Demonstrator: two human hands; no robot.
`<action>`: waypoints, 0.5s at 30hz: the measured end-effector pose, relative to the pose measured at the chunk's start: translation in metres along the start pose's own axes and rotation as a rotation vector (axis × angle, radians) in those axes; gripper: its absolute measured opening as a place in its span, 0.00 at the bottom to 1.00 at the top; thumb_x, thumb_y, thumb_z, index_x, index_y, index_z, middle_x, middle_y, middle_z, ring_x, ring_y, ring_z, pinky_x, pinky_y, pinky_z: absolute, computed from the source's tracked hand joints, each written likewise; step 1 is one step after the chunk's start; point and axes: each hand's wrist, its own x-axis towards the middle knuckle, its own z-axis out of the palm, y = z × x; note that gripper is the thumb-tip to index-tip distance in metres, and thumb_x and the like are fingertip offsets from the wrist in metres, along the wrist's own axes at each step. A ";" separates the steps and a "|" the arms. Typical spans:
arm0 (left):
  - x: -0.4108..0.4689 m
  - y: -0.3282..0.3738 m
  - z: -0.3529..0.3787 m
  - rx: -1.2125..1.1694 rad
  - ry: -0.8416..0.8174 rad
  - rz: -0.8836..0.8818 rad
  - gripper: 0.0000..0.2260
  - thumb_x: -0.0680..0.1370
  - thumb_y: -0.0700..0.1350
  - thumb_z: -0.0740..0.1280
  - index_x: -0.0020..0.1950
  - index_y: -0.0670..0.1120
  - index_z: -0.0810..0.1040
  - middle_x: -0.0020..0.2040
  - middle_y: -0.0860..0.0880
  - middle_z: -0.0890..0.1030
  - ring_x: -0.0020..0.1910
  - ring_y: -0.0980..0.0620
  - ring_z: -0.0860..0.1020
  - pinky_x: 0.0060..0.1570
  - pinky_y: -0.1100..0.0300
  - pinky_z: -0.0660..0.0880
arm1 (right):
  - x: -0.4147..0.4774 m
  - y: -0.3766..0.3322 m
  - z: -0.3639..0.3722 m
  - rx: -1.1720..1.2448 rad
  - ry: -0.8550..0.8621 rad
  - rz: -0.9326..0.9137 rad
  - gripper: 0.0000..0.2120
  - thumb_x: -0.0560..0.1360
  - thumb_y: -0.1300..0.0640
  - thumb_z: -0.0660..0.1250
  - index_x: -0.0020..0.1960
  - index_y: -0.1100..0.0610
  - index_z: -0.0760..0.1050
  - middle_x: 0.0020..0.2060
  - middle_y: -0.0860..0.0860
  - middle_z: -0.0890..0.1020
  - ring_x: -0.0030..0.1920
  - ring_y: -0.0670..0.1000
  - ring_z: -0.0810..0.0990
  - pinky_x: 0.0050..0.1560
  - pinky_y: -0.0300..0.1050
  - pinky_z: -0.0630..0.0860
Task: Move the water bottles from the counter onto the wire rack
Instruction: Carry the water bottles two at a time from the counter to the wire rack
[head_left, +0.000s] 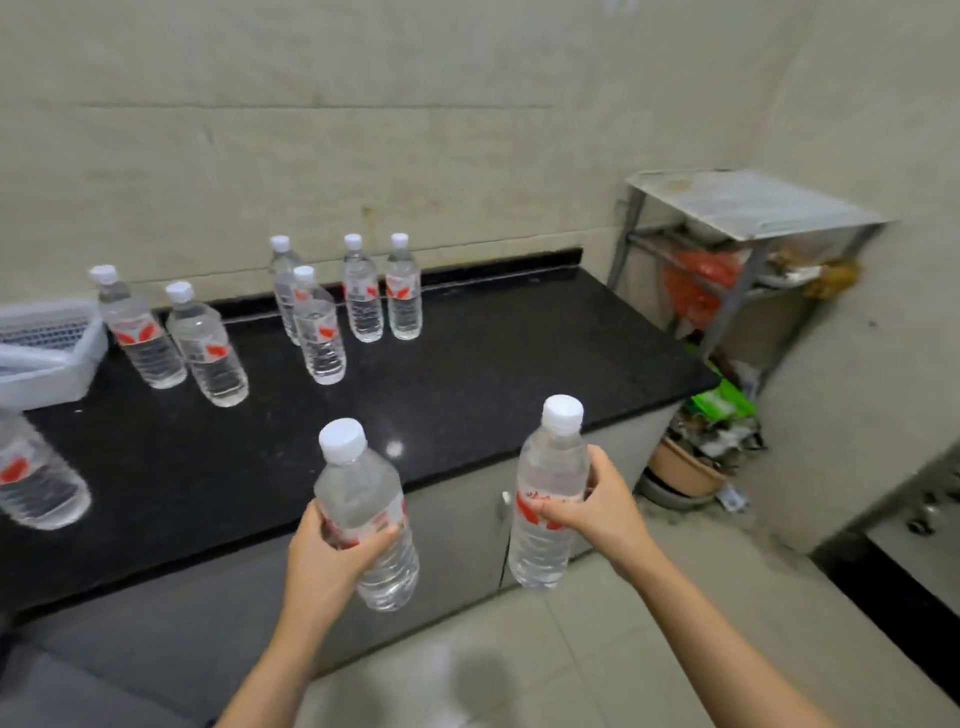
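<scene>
- The left hand is wrapped around the middle of a clear plastic water bottle with a white cap, and the fingers are closed over its red label.
- The right hand grips a second clear bottle of the same kind from its right side, with the thumb and fingers curled around the label.
- Both bottles are off the black stone counter, in the air in front of its near edge.
- Their long axes are nearly upright. The left cap leans a little toward 11 o'clock and the right cap points about to 12 o'clock.
- The grey metal wire rack stands in the corner past the counter's right end, at about 1 to 2 o'clock from the hands and well apart from them.
- The right hand is the nearer one to the rack, so I judge its bottle should be set down first and the left one should follow it across.
- The rack's top shelf looks covered by a pale sheet, and the lower shelves hold red and brown items.
- Seven more bottles remain on the counter, at 9 to 12 o'clock.
</scene>
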 end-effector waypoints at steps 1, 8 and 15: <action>0.005 0.004 0.017 0.002 -0.035 0.011 0.35 0.49 0.54 0.75 0.54 0.46 0.74 0.46 0.52 0.81 0.44 0.53 0.79 0.42 0.61 0.73 | 0.001 0.003 -0.017 0.008 0.033 0.004 0.23 0.61 0.64 0.78 0.50 0.53 0.71 0.45 0.48 0.80 0.45 0.44 0.80 0.39 0.35 0.77; 0.046 0.028 0.130 0.048 -0.200 0.106 0.24 0.52 0.50 0.76 0.46 0.51 0.75 0.44 0.53 0.81 0.39 0.60 0.79 0.36 0.69 0.76 | 0.031 0.026 -0.122 0.074 0.235 0.023 0.28 0.53 0.56 0.78 0.50 0.52 0.73 0.46 0.49 0.82 0.43 0.43 0.82 0.40 0.37 0.77; 0.116 0.043 0.272 0.005 -0.261 0.123 0.21 0.55 0.46 0.74 0.46 0.52 0.74 0.45 0.54 0.81 0.43 0.57 0.78 0.41 0.63 0.73 | 0.114 0.028 -0.241 0.009 0.335 -0.035 0.25 0.60 0.67 0.78 0.48 0.49 0.71 0.44 0.45 0.80 0.38 0.34 0.80 0.38 0.29 0.76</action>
